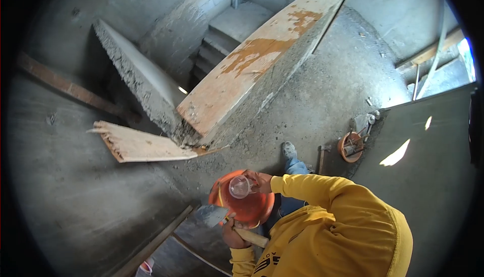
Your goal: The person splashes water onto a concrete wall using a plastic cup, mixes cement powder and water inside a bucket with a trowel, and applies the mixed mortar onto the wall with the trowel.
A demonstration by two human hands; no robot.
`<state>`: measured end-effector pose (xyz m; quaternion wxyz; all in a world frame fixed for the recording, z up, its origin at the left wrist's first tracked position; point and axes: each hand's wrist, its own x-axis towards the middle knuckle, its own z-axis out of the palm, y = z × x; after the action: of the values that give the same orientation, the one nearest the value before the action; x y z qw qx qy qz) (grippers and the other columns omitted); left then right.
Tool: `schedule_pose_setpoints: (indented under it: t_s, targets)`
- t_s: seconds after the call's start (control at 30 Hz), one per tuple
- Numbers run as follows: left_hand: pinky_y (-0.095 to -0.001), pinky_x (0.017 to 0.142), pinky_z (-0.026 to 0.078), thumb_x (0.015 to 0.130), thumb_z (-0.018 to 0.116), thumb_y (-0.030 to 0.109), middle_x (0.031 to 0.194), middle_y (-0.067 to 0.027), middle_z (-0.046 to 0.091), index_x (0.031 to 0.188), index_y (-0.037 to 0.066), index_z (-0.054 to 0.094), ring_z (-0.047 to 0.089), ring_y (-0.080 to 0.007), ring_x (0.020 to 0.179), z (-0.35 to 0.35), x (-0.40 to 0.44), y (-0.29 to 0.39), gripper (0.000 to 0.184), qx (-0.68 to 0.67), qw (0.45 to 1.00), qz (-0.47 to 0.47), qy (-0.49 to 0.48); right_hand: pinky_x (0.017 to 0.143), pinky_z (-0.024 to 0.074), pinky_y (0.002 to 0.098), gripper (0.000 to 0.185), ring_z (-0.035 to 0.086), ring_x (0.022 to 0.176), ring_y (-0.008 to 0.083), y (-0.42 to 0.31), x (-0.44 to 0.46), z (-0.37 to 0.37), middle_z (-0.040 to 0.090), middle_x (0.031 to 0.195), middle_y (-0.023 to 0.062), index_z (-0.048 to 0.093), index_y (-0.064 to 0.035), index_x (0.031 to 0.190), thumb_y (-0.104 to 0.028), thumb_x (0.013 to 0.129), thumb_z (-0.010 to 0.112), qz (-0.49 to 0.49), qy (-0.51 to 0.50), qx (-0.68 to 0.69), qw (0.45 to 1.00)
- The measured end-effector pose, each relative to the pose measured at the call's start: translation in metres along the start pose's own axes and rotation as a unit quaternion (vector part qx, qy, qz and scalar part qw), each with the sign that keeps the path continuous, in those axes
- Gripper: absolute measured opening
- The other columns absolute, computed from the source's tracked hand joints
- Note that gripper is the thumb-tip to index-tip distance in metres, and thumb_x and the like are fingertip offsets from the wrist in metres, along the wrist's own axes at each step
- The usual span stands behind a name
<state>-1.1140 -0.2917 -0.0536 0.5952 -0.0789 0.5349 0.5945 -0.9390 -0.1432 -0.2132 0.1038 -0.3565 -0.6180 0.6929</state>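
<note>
My right hand (260, 181), at the end of a yellow sleeve, grips a clear plastic cup (239, 187) by its side. The cup is over a rounded orange plastic thing (249, 207) that looks like a hard hat or a bucket; I cannot tell which. Close below it, my left hand (234, 234) is closed round a trowel (252, 237). The trowel's wooden handle points toward my body, and its grey metal blade points left, beside the orange thing. Whether my left fingers also touch the orange rim is hidden.
A hammer (321, 160) lies by my shoe (289, 150). Beyond it, a clay-coloured bowl (350, 147) holds tools. A long wooden board (262, 60) lines a concrete edge beside descending steps (222, 40). Another broken board (143, 143) lies left, and a wooden beam (151, 244) runs lower left.
</note>
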Motion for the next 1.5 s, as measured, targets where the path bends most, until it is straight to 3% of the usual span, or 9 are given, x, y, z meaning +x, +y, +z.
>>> schedule_pose_setpoints:
  t_s: [0.07, 0.4, 0.43, 0.53, 0.7, 0.83, 1.17, 1.4, 1.5]
  targets:
    - [-0.0314, 0.056, 0.05, 0.098, 0.046, 0.016, 0.067, -0.0025, 0.053, 0.114, -0.001, 0.059, 0.055, -0.0157, 0.058, -0.007, 0.005, 0.003, 0.027, -0.002, 1.0, -0.004, 0.007, 0.113, 0.0402, 0.0385, 0.076, 0.054, 0.131, 0.0269, -0.008, -0.008, -0.012, 0.057, 0.14, 0.0141, 0.035, -0.0096, 0.153, -0.005, 0.085, 0.07, -0.087, 0.07, 0.097, 0.989]
    - [-0.03, 0.05, 0.044, 0.099, 0.048, 0.021, 0.064, 0.0044, 0.047, 0.091, 0.011, 0.056, 0.046, -0.0114, 0.052, -0.016, 0.059, 0.009, 0.015, -0.027, 0.997, -0.035, -0.068, 0.11, 0.0429, 0.0391, 0.064, 0.052, 0.132, 0.0249, 0.006, -0.075, -0.202, 0.056, 0.138, 0.0124, 0.042, -0.0077, 0.148, -0.006, 0.091, 0.071, -0.077, 0.402, 0.193, 0.892]
    - [-0.0337, 0.057, 0.045, 0.099, 0.05, 0.026, 0.077, 0.0017, 0.049, 0.1, 0.012, 0.054, 0.048, -0.0149, 0.063, -0.009, 0.058, 0.007, 0.015, -0.025, 0.994, -0.084, -0.066, 0.11, 0.0437, 0.0397, 0.065, 0.051, 0.133, 0.0249, 0.007, -0.086, -0.236, 0.056, 0.139, 0.013, 0.042, -0.0071, 0.149, -0.007, 0.091, 0.071, -0.068, 0.431, 0.205, 0.876]
    - [-0.0449, 0.08, 0.048, 0.098, 0.056, 0.038, 0.114, -0.0065, 0.053, 0.128, 0.013, 0.05, 0.051, -0.0256, 0.097, 0.004, 0.058, 0.006, 0.039, -0.009, 0.972, -0.227, -0.052, 0.105, 0.048, 0.0399, 0.062, 0.06, 0.123, 0.0296, 0.041, -0.105, -0.366, 0.06, 0.133, 0.0192, 0.044, -0.0035, 0.143, -0.014, 0.09, 0.073, -0.074, 0.55, 0.129, 0.822]
    - [-0.0452, 0.079, 0.049, 0.099, 0.055, 0.036, 0.111, -0.0064, 0.055, 0.128, 0.013, 0.052, 0.053, -0.0253, 0.094, 0.104, 0.078, -0.025, 0.037, 0.028, 0.98, -0.198, 0.014, 0.101, 0.0497, 0.0471, 0.064, 0.061, 0.116, 0.0472, 0.029, -0.13, -0.626, 0.06, 0.127, 0.0317, 0.045, 0.0014, 0.138, -0.024, 0.087, 0.075, 0.026, 0.711, -0.091, 0.697]
    - [-0.0455, 0.077, 0.049, 0.101, 0.054, 0.035, 0.108, -0.0064, 0.057, 0.128, 0.013, 0.054, 0.054, -0.0249, 0.092, 0.176, 0.107, -0.061, 0.035, 0.046, 0.986, -0.155, 0.039, 0.102, 0.0479, 0.0473, 0.059, 0.056, 0.12, 0.0476, -0.039, -0.14, -0.746, 0.058, 0.13, 0.0289, 0.046, -0.0012, 0.137, -0.018, 0.087, 0.072, 0.069, 0.727, -0.177, 0.66]
    - [-0.0462, 0.075, 0.051, 0.104, 0.052, 0.032, 0.101, -0.0064, 0.061, 0.129, 0.014, 0.058, 0.056, -0.0242, 0.086, 0.241, 0.151, -0.114, 0.031, 0.064, 0.99, -0.126, 0.025, 0.098, 0.051, 0.0444, 0.058, 0.061, 0.111, 0.0418, 0.064, -0.142, -0.711, 0.062, 0.117, 0.0204, 0.051, -0.0068, 0.134, 0.0, 0.078, 0.066, -0.078, 0.676, -0.137, 0.72]
    - [-0.0466, 0.073, 0.051, 0.106, 0.05, 0.03, 0.096, -0.0063, 0.064, 0.129, 0.014, 0.061, 0.058, -0.0236, 0.082, 0.194, 0.182, -0.137, 0.029, 0.002, 0.985, -0.157, -0.075, 0.103, 0.0505, 0.0422, 0.061, 0.062, 0.123, 0.0384, 0.144, -0.121, -0.645, 0.066, 0.126, 0.0252, 0.056, 0.0025, 0.13, -0.029, 0.081, 0.076, 0.279, 0.524, 0.116, 0.797]
    - [-0.0468, 0.072, 0.052, 0.107, 0.05, 0.029, 0.094, -0.0063, 0.065, 0.129, 0.014, 0.062, 0.059, -0.0234, 0.08, 0.155, 0.206, -0.137, 0.029, -0.063, 0.955, -0.223, -0.183, 0.094, 0.0554, 0.0419, 0.061, 0.07, 0.107, 0.0369, 0.175, -0.083, -0.686, 0.072, 0.111, 0.0245, 0.062, 0.0043, 0.123, -0.037, 0.08, 0.077, 0.327, 0.591, 0.024, 0.737]
